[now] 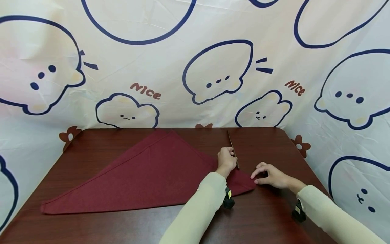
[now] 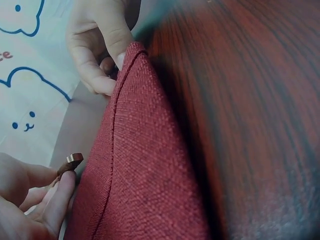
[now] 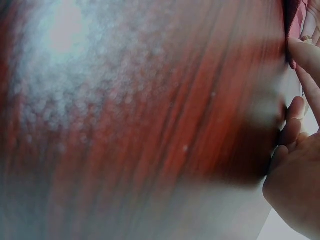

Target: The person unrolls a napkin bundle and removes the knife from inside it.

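A dark red cloth (image 1: pixel 146 176), folded into a broad triangle, lies on the table with its long edge towards me. My left hand (image 1: pixel 226 161) pinches slim brown wooden chopsticks (image 1: pixel 231 142) between thumb and fingers, over the cloth's right part. In the left wrist view, the end of the chopsticks (image 2: pixel 75 159) pokes out past the fingertips; whether there is one or a pair is hard to tell. At the cloth's right corner, my right hand (image 1: pixel 272 175) pinches the edge with thumb and forefinger. The left wrist view shows that corner (image 2: pixel 135 52) between them.
The dark brown wooden table (image 1: pixel 100 230) has a glossy, grained top. Behind it and along both sides hangs a pale printed curtain (image 1: pixel 170 67) with cartoon outlines, meeting the table's back edge. A black wrist camera (image 1: pixel 228 200) sits on the left sleeve.
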The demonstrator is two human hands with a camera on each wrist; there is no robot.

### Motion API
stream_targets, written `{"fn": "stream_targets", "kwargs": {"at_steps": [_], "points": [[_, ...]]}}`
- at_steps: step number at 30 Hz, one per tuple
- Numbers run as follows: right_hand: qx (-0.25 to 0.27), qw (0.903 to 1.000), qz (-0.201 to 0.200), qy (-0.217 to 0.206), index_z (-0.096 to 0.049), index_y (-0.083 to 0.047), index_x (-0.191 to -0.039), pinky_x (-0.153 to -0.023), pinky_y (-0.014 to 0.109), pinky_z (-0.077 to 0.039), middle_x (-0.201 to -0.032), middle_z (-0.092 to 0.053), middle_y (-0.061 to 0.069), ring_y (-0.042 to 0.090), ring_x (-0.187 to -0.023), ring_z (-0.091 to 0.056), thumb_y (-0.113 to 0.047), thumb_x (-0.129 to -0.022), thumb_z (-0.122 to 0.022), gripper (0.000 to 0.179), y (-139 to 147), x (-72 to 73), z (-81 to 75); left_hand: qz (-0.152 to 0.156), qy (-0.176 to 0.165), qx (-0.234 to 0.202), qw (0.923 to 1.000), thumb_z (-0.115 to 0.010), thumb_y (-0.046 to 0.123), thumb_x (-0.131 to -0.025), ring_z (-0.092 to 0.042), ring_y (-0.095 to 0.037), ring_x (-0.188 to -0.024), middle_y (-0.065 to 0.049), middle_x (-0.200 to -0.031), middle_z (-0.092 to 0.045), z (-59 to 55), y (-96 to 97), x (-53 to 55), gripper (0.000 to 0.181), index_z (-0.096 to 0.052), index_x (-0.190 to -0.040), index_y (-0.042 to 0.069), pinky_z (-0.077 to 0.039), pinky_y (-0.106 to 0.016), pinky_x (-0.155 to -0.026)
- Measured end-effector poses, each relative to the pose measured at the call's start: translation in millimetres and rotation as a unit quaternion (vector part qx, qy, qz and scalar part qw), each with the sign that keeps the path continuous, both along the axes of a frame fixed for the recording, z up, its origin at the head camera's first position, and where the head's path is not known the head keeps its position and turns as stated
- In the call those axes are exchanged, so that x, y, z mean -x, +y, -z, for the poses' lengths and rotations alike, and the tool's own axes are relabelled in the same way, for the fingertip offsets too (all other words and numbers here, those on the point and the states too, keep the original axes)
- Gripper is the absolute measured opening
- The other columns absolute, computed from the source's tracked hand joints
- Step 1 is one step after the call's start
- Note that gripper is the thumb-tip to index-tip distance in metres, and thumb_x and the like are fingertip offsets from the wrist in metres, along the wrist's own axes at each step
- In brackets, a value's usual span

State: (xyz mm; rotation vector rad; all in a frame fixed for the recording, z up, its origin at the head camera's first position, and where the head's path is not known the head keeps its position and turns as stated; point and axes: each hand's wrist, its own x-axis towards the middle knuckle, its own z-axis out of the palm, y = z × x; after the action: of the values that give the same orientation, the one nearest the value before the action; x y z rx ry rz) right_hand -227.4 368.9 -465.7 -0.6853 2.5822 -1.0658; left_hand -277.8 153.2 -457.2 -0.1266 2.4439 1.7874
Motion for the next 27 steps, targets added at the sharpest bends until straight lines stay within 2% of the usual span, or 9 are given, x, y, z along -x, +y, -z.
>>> {"fn": "stream_targets", "kwargs": {"at_steps": [7, 16, 27], "points": [[-0.005, 1.0, 0.0, -0.001, -0.078, -0.015, -0.101, -0.088, 0.026, -0.039, -0.108, -0.054, 0.006, 0.001, -0.101, -0.042, -0.02, -0.091, -0.076, 0.012, -0.3, -0.3, -1.2, -0.003, 0.004, 0.009, 0.9999, -0.071, -0.004, -0.089, -0.066, -0.021, -0.105, -0.007, -0.107, -0.07, -1.3, 1.6, -0.1, 0.039, -0.07, -0.127, 0.006, -0.057, -0.035, -0.089], [-0.004, 1.0, -0.001, -0.005, -0.078, -0.015, -0.102, -0.088, 0.025, -0.038, -0.108, -0.054, 0.006, 0.001, -0.101, -0.042, -0.021, -0.091, -0.075, 0.012, -0.6, -0.2, -2.2, -0.011, 0.03, 0.05, 0.9982, -0.072, -0.005, -0.086, -0.067, -0.021, -0.097, -0.006, -0.102, -0.072, -0.9, 2.9, -0.6, 0.036, -0.072, -0.12, 0.006, -0.057, -0.034, -0.086], [-0.004, 1.0, -0.002, -0.007, -0.078, -0.015, -0.102, -0.088, 0.026, -0.038, -0.108, -0.053, 0.007, 0.002, -0.101, -0.042, -0.021, -0.091, -0.075, 0.013, -0.4, 0.2, -3.2, -0.01, 0.034, 0.049, 0.9982, -0.07, -0.006, -0.087, -0.067, -0.02, -0.096, -0.005, -0.101, -0.072, 1.1, 4.2, 0.2, 0.033, -0.072, -0.117, 0.008, -0.057, -0.033, -0.084]]}}
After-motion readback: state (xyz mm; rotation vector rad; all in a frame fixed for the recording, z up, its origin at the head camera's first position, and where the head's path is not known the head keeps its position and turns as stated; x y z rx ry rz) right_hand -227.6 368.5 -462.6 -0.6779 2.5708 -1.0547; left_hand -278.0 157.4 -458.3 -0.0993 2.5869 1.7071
